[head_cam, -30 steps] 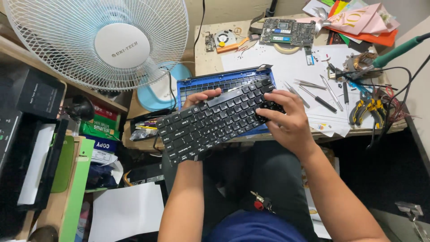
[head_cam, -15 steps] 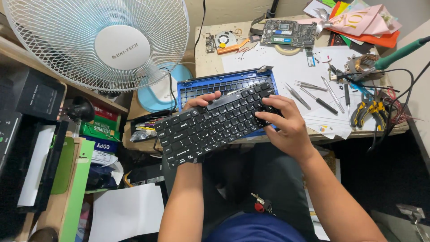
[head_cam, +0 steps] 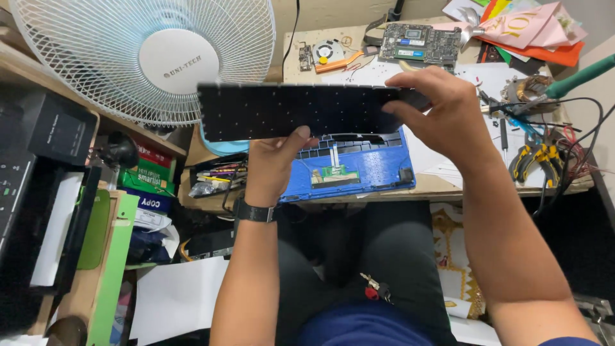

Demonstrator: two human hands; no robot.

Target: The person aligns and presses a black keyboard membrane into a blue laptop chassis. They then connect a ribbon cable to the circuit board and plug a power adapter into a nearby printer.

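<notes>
I hold a black laptop keyboard (head_cam: pixel 301 110) up in front of me, turned so its flat dotted back faces the camera. My left hand (head_cam: pixel 277 160) grips its lower edge near the middle, thumb on the back. My right hand (head_cam: pixel 442 112) clasps its right end from above. Beneath it on the desk lies a blue laptop shell (head_cam: pixel 349 168) with the keyboard bay open, showing a small green board and a ribbon cable.
A white standing fan (head_cam: pixel 144 57) is at the upper left. On the wooden desk (head_cam: pixel 448 186) lie a circuit board (head_cam: pixel 419 41), a small cooling fan (head_cam: pixel 327 51), yellow-handled pliers (head_cam: pixel 541 157), wires and coloured papers (head_cam: pixel 532 29). A black printer (head_cam: pixel 32 186) and boxes stand left.
The keyboard lay keys-up over the blue shell under both hands. Now it is lifted off, flipped back-side toward the camera and held higher; the blue shell's bay is uncovered.
</notes>
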